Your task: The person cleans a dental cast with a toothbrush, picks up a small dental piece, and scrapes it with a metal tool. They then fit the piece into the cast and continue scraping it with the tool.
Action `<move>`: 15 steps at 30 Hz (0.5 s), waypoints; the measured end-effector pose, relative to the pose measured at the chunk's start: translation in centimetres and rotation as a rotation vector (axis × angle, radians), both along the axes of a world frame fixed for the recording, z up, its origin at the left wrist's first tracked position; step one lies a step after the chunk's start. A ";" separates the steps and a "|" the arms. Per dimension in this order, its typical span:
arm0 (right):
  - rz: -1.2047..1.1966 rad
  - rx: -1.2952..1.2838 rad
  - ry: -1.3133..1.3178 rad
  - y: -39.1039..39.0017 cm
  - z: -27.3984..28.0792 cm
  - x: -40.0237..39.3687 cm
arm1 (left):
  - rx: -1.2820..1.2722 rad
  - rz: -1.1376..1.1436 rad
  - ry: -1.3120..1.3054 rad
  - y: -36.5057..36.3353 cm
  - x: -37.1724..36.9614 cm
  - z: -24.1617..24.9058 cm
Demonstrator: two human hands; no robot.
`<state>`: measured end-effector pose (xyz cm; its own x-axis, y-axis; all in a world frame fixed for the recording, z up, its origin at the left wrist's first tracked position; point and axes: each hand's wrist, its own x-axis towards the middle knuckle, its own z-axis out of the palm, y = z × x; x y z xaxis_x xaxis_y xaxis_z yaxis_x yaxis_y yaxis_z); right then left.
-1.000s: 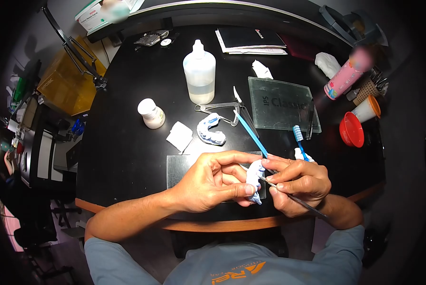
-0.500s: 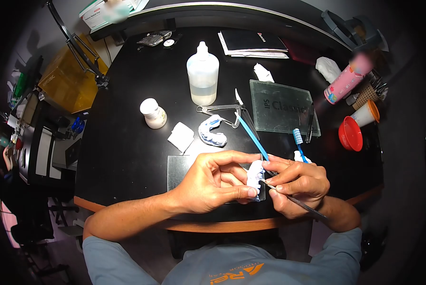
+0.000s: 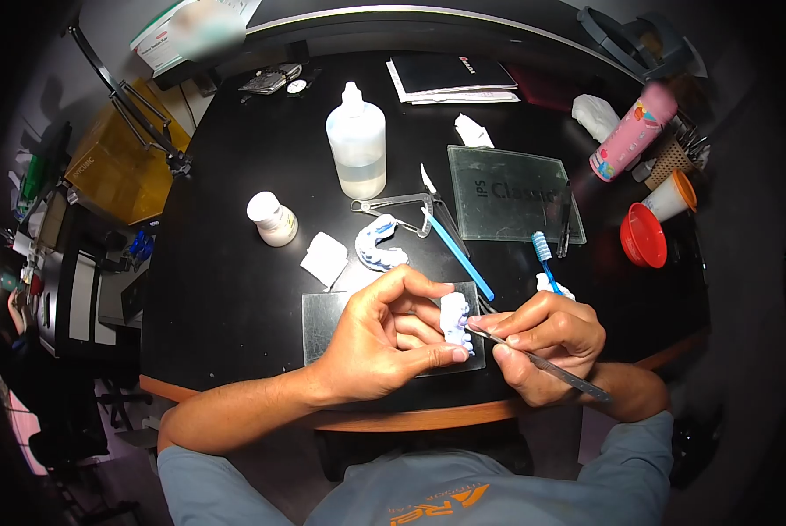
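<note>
A white and bluish dental cast (image 3: 454,323) is gripped by my left hand (image 3: 382,329), thumb at its lower end and fingers at its top and behind. My right hand (image 3: 551,342) pinches a slim metal dental carver (image 3: 568,377) like a pen. The carver's tip meets the cast's right side, on or very near its teeth. Beneath both hands lies a small glass plate (image 3: 323,329). Beyond them on the table are a second, U-shaped dental cast (image 3: 377,244), a blue-handled tool (image 3: 460,254) and a blue toothbrush (image 3: 542,250).
Behind stand a squeeze bottle (image 3: 356,145) of clear liquid and a small white bottle (image 3: 273,219). A folded white tissue (image 3: 325,260) lies left of the U-shaped cast. Farther right are a labelled glass slab (image 3: 507,193), a red bowl (image 3: 643,235) and a pink can (image 3: 631,136).
My right fingers have drawn back from the cast's upper edge, exposing more of it. The carver's tip stays at its side. The whole view has shifted slightly.
</note>
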<state>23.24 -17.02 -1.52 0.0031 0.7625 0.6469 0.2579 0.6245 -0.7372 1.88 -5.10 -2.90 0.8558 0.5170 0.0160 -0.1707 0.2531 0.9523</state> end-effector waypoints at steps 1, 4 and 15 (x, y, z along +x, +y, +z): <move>0.000 -0.003 0.010 0.0 -0.1 0.0 | 0.005 0.009 -0.002 0.0 0.0 -0.1; -0.004 -0.014 0.025 0.3 -0.3 0.0 | 0.032 0.041 -0.008 -0.1 0.0 -0.4; -0.012 -0.081 0.077 0.5 -0.8 0.0 | 0.045 0.042 -0.014 -0.2 0.0 -0.5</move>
<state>23.26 -16.51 -2.30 0.0598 0.8117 0.5811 0.2062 0.5595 -0.8028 1.90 -5.29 -3.36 0.8330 0.5508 0.0523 -0.1940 0.2023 0.9599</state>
